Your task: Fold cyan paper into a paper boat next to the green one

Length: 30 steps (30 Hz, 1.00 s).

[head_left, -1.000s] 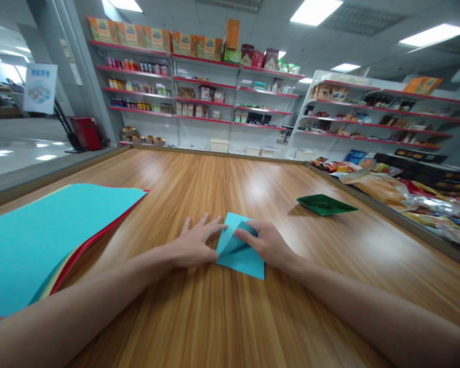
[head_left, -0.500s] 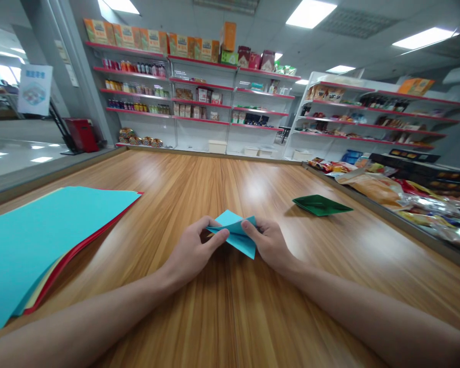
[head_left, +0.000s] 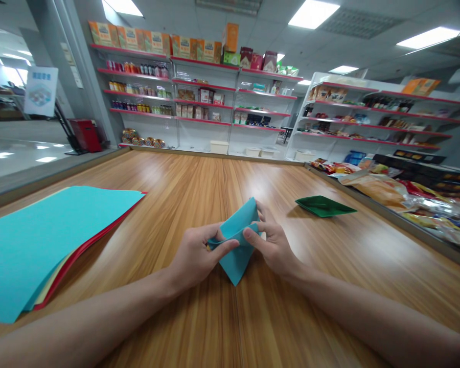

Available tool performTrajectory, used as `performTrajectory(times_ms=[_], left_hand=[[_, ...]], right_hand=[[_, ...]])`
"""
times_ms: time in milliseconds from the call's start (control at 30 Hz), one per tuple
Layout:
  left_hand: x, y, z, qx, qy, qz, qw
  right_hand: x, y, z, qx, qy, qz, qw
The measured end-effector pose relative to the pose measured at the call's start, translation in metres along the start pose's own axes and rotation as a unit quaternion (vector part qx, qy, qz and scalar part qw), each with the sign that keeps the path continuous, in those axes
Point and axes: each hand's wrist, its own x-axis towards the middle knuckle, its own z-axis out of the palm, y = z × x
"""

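Observation:
Between both hands is a folded piece of blue paper (head_left: 237,260), tilted, with one point turned down toward me and another rising at the back right. My left hand (head_left: 201,253) pinches its left edge, thumb on the near face. My right hand (head_left: 274,243) grips the right side, its thumb on the fold and some fingers behind the sheet. Farther right, a folded green paper boat (head_left: 325,206) lies on the wooden table, apart from my hands.
A stack of coloured sheets (head_left: 61,240), blue on top with cream and red below, covers the table's left side. Packaged snacks (head_left: 417,199) lie beyond the right rim. Stocked shelves (head_left: 203,76) stand behind the wooden table (head_left: 176,179).
The blue paper has been turned and opened wider between my hands. Its back corner now rises higher and its near point hangs lower. My right fingers have spread up behind it.

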Motion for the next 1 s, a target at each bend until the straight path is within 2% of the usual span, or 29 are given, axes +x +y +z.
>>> performTrajectory(times_ms=[133,300,467,600,700,833,1000], left_hand=[[-0.0016,-0.0015,-0.0009,0.009,0.009,0.037,0.999],[-0.0017,0.0009,0.0001,-0.003,0.025,0.048,0.999],[-0.0034,0.0062,0.0023,-0.074,0.038,0.016,0.996],[-0.0034,0.0064,0.0018,-0.147,0.025,-0.054,0.987],[-0.0015,0.0048,0.0,-0.164,0.037,-0.097,0.981],[0.0017,0.0037,-0.0019,-0.157,0.048,-0.099,0.981],[0.0015,0.0042,-0.002,-0.147,0.041,-0.094,0.984]], right_hand=[[0.0003,-0.0004,0.0016,-0.001,0.018,-0.018,1.0],[-0.0034,-0.0054,0.0024,-0.11,0.083,-0.071,0.988],[-0.0038,-0.0089,-0.0037,-0.189,0.096,-0.114,0.971],[-0.0014,-0.0082,-0.0052,-0.154,0.07,-0.124,0.978],[-0.0004,-0.0079,-0.0022,-0.122,0.066,-0.106,0.985],[-0.0005,-0.0083,0.0004,-0.143,0.094,-0.108,0.979],[-0.0007,-0.007,-0.002,-0.144,0.079,-0.134,0.977]])
